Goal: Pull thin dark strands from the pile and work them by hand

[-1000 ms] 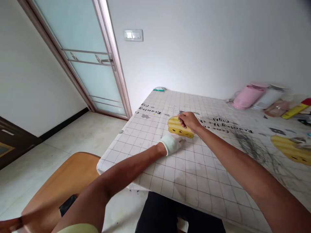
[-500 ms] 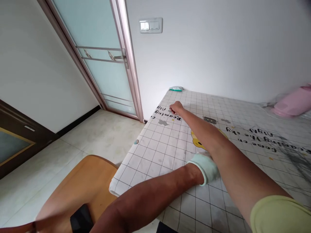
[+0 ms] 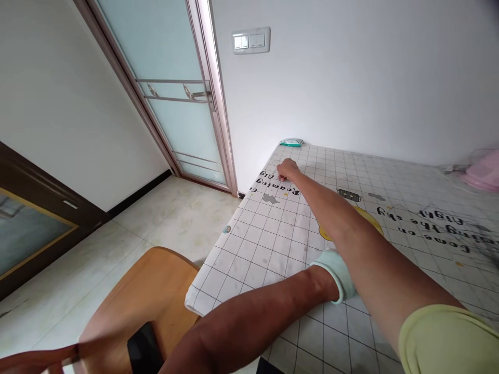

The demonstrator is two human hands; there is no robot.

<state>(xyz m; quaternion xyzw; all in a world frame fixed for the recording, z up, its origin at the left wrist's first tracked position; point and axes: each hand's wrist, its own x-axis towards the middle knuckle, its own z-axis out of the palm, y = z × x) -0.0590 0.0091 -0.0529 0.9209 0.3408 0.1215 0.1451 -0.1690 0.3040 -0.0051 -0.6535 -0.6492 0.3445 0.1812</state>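
Observation:
My right hand [image 3: 287,170] reaches out at the end of a bare arm in a yellow-green sleeve. Its fingers are curled closed and rest low against the white checked bed cover [image 3: 268,244], beside dark printed lettering. Whether a fold of cloth or something small is in the fingers is hidden. A bare leg in a pale mint sock [image 3: 338,270] lies bent across the cover, under my forearm. My left hand is out of the picture. On the edge of the cover sits a small round teal-and-brown piece [image 3: 226,229].
A soft packet with a green edge [image 3: 291,143] lies at the far corner by the wall. A pink item [image 3: 485,171] and a thin cord are at the right. Below left stands a wooden chair [image 3: 156,280] bearing a black object [image 3: 144,350]. A glass door [image 3: 187,124] is behind.
The view has turned slightly left, so everything sits further right. My right hand stays near the same printed lettering, its fingers still curled.

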